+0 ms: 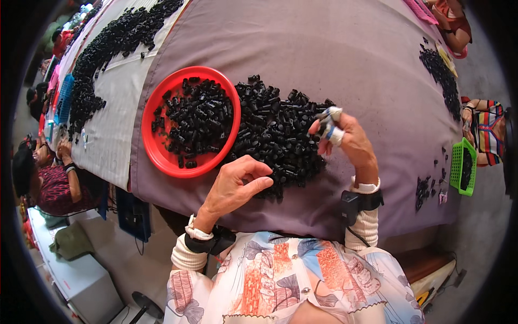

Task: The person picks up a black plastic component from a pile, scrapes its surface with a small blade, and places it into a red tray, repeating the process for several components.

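A large heap of small black cylindrical plastic pieces lies on the cloth in front of me. My left hand is at the heap's near left edge, fingers curled and thumb close to the index finger. Whatever may be between those fingertips is too small to make out. At the heap's right edge is my right hand, its fingers bent together and some wrapped in white coverings; what they grip is hidden. Left of the heap, touching it, stands a round red tray holding many similar black pieces.
Grey-mauve cloth covers the table. More black pieces spread over a pale cloth at the far left. At the right edge are a green basket and a person in a striped top. Another person sits at left.
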